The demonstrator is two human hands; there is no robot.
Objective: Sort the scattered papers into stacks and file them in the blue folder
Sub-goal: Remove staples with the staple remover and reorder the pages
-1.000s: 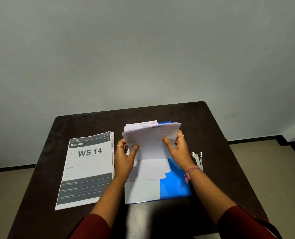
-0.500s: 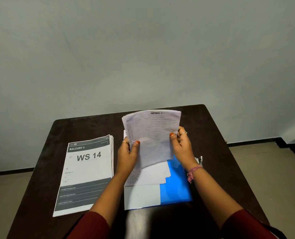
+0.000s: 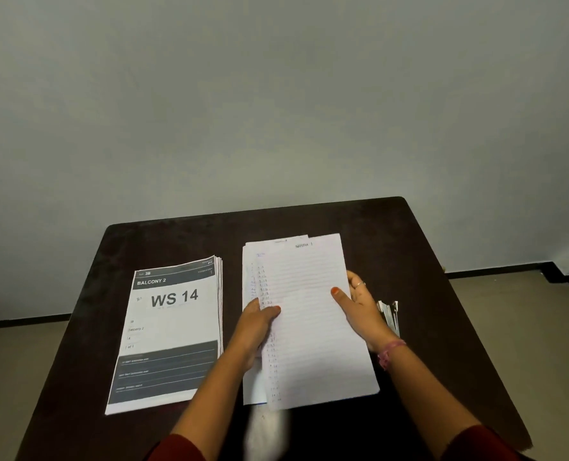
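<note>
Room: plain grey wall [image 3: 276,111] behind a dark table [image 3: 426,261], pale floor around it.
Done: printed stack [image 3: 173,331] squared up at left.
In hand: lined papers [image 3: 306,314] — left hand [image 3: 256,331] and right hand [image 3: 359,307] pinch the side edges, thumbs on top.
Left: filing — no blue folder visible; whether it lies beneath is unclear.
Beside: white strips [image 3: 389,314] near the right wrist.

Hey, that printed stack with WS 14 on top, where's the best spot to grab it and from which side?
Probably by its right long edge, coming from the right. The WS 14 stack lies flat on the table, and there the sheet edges fan slightly, giving fingers a place to slide under. The left hand is nearest but currently grips the lined sheets, as does the right hand.
</note>
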